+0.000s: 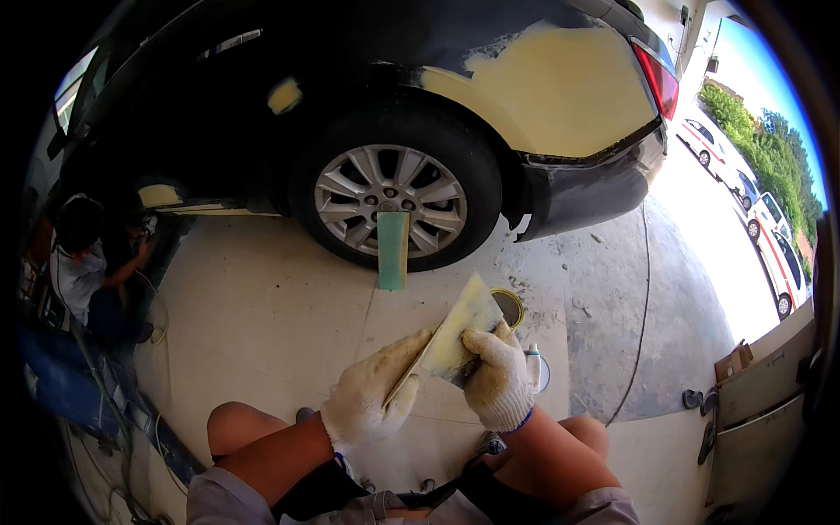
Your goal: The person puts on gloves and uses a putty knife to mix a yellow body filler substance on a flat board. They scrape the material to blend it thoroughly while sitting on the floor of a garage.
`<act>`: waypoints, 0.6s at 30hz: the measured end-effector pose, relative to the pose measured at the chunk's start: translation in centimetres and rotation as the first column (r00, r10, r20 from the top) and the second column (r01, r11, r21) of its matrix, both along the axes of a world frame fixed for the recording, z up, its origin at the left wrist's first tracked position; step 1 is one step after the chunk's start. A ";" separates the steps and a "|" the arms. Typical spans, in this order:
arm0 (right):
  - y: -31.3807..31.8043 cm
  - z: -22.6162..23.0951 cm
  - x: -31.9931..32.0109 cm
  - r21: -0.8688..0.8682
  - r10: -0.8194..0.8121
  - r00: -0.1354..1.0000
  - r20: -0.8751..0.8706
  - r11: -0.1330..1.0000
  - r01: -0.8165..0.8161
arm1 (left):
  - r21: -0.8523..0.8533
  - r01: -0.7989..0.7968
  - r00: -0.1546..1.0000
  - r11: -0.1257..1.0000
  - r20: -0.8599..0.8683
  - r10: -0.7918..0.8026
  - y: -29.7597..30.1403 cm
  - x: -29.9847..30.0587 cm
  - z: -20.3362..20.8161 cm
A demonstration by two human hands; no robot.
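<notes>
Both my hands wear off-white knitted gloves and meet in front of me, above the floor. My right hand [499, 372] grips a thin flat plate [459, 328] smeared with pale yellow putty, thumb on its face. My left hand [372, 394] is closed on a thin flat sheet [404, 378] seen nearly edge-on, touching the plate's left side. Whether the two are separate pieces I cannot tell. Ahead stands a dark car [455, 44] with a broad patch of yellow filler [560, 87] over its rear fender. A green flat block [393, 251] leans against its wheel [391, 188].
Just beyond my right hand are a round open tin [507, 308] and a white container [535, 367]. A hose [646, 297] runs along the floor at right. Another person [83, 262] crouches at left by the car. Shoes [704, 407] and cabinets [757, 437] stand at far right.
</notes>
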State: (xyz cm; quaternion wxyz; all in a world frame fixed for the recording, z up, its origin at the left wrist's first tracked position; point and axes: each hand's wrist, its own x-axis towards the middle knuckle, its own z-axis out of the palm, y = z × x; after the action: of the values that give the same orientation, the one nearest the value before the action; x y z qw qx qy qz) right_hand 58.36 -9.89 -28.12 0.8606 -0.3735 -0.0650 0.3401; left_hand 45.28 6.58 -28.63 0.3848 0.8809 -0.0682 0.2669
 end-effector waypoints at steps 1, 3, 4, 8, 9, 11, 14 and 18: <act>0.2 0.1 -0.5 -0.002 0.018 0.999 0.034 1.000 -0.018 | -0.063 0.002 0.989 0.998 -0.148 -0.012 0.1 0.2 0.1; 0.0 -0.2 -0.4 -0.020 0.040 0.994 0.100 0.999 -0.038 | -0.186 -0.004 0.903 0.982 -0.423 -0.076 0.2 0.7 0.4; -0.2 -0.5 -0.1 -0.022 0.020 0.998 0.065 1.000 -0.019 | -0.236 -0.002 0.931 0.972 -0.354 -0.084 -0.2 0.3 0.2; -0.4 -0.3 1.1 -0.019 -0.028 1.000 -0.010 0.999 0.028 | -0.188 0.038 0.997 0.981 -0.056 -0.050 -0.2 -0.2 0.2; -0.4 -0.3 1.0 -0.020 -0.023 1.000 0.003 1.000 0.023 | -0.129 0.040 0.999 0.991 0.020 -0.038 -0.2 -0.1 0.1; -0.2 0.3 0.1 0.010 -0.006 0.999 0.051 1.000 0.006 | -0.097 0.058 0.931 0.994 -0.353 -0.089 0.2 0.6 0.2; -0.2 1.0 -1.0 -0.044 -0.017 0.991 0.129 0.999 0.023 | 0.037 0.048 0.786 0.998 -0.618 -0.015 0.4 1.4 -0.4; -0.6 0.1 0.7 -0.087 -0.139 0.978 0.155 0.984 0.153 | -0.165 -0.197 0.703 0.966 -0.711 0.022 1.9 1.7 1.3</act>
State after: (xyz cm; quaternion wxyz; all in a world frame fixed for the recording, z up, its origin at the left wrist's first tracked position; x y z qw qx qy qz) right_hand 59.11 -10.44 -28.02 0.8566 -0.4433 -0.0845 0.2501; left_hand 46.93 8.50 -27.35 0.4637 0.8680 0.1674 -0.0599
